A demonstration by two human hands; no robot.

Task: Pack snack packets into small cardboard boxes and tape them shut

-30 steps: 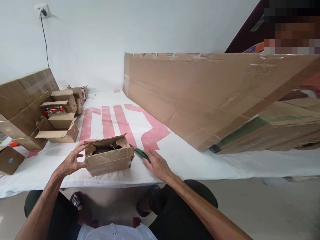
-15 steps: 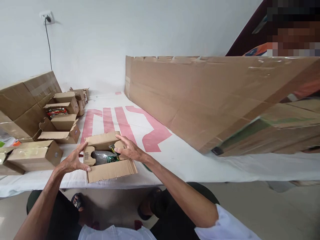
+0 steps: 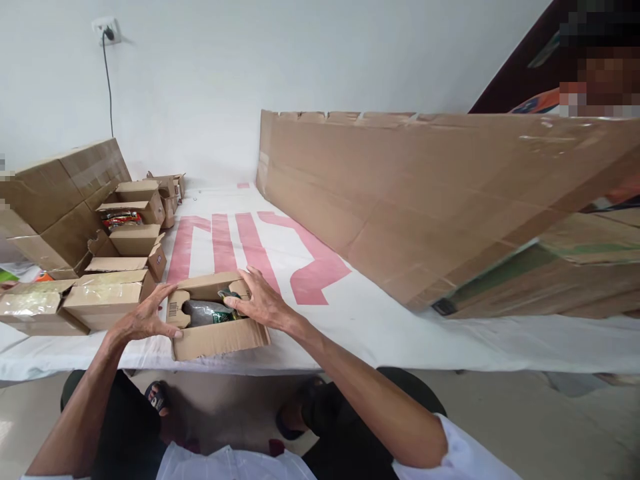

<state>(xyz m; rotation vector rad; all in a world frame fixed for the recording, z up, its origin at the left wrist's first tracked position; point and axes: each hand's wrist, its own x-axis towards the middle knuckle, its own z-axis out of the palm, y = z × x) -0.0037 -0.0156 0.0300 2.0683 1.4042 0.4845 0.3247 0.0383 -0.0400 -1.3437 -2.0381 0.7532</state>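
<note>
A small cardboard box (image 3: 220, 341) with its top flaps up sits near the table's front edge. Inside lies a clear plastic packet with green printing (image 3: 204, 313); part of it is hidden by the end flaps. My left hand (image 3: 149, 316) grips the box's left end, thumb on the near flap and fingers at the far corner. At the right end is my right hand (image 3: 266, 304), its thumb inside over the packet and end flap, its fingers against the far right corner.
Closed, taped boxes (image 3: 107, 297) stand at the left, with several open small boxes (image 3: 127, 260) behind them. A large cardboard panel (image 3: 350, 180) slants across the right side of the white-covered table (image 3: 360, 340). Beyond it is another person.
The view has turned slightly left. The box's long flaps stand a little more upright, and both hands keep their hold at its ends.
</note>
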